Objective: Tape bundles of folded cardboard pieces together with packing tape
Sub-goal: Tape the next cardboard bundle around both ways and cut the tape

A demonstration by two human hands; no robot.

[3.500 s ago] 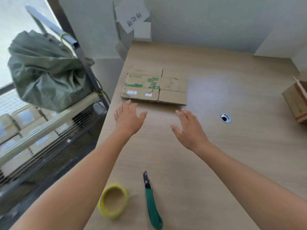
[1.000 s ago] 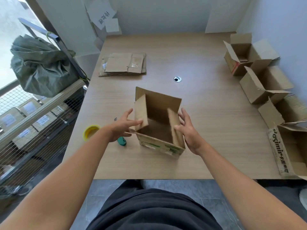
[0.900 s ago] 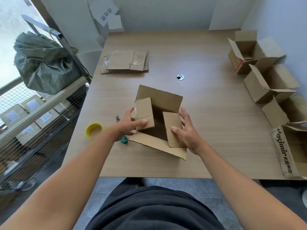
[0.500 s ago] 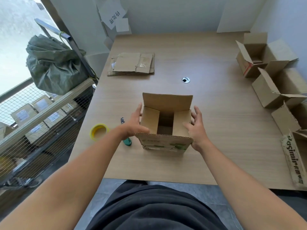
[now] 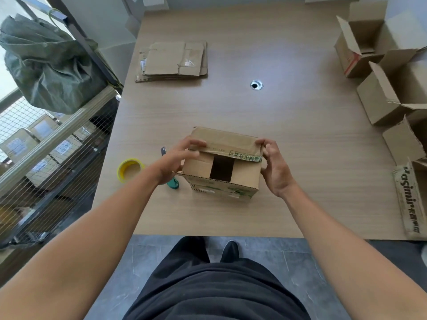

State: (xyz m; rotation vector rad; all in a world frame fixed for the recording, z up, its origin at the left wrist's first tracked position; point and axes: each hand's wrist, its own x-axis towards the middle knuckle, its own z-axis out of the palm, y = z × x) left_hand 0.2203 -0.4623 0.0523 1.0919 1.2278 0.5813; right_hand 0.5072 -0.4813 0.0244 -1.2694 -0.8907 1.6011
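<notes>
Right, box sits on table near front edge. L hand & R hand each clasp its far flap at a corner, prob. to fold it down. Tape & cutter lie just left, handy. Stack sits far-left, open boxes crowd the right edge; working room lies between.

A light wooden surface stands against a pale wall and has a round cable hole in its top. The floor below is grey tile. On the left, daylight comes through a window behind a wire-mesh rack.
</notes>
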